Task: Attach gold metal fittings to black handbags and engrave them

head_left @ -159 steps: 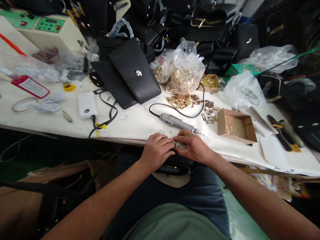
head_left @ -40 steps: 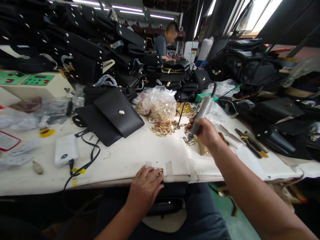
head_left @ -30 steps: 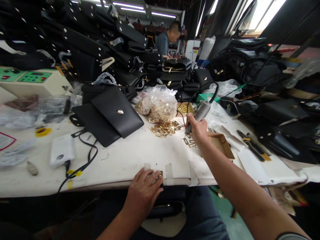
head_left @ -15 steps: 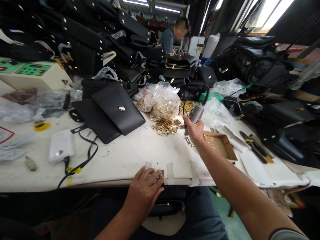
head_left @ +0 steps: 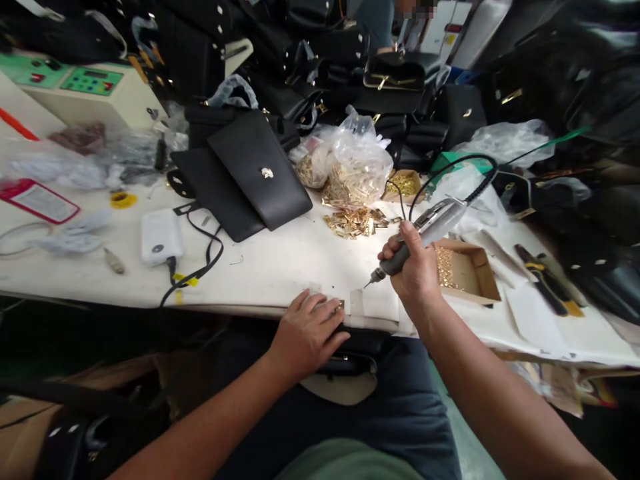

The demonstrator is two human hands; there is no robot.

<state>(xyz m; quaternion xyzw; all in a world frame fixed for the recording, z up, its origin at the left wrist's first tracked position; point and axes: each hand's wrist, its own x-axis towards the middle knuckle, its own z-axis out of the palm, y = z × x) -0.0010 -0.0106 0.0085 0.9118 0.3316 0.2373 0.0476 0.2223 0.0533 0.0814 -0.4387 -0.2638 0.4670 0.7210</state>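
Note:
My right hand (head_left: 417,267) is closed around a grey electric screwdriver (head_left: 443,217), a black cable running from its back end. Its thin bit tilts down and left, just over the table near a strip of clear tape (head_left: 357,303). At the table's front edge my left hand (head_left: 310,327) lies flat with its fingers stretched out. Beside its fingertips shows a small metal plate (head_left: 341,305), partly covered by them. Below that hand, a black bag (head_left: 350,363) with a pale flap rests on my lap, its upper part hidden under the table edge.
Gold metal fittings (head_left: 357,223) lie loose before a clear plastic bag (head_left: 360,177) of more. A cardboard tray (head_left: 483,270) of small gold pieces stands right, near pliers (head_left: 545,280). A black leather piece (head_left: 260,170) and a white power bank (head_left: 161,237) lie left.
My right hand has brought the screwdriver from beside the fittings pile down toward the front edge, tilting its bit left. My left hand stays at the edge. The camera view has tipped downward.

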